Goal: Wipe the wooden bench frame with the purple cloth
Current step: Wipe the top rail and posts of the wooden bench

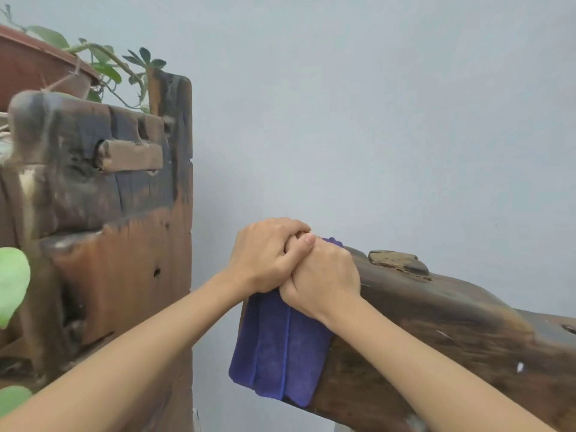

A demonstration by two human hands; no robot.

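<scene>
A folded purple cloth (280, 347) drapes over the left end of a dark, weathered wooden bench frame (436, 322) that runs toward the lower right. My right hand (324, 282) presses down on the cloth at the top of the frame's end. My left hand (265, 257) lies over the right hand's fingers, both clasped together on the cloth. The cloth's lower part hangs flat against the frame's end face. The cloth under my hands is hidden.
A tall old wooden stand (118, 213) with pegs rises at the left, a gap apart from the bench end. On top of the stand sits a reddish plant pot (34, 63) with trailing green leaves (106, 70). A plain pale wall (374, 120) is behind.
</scene>
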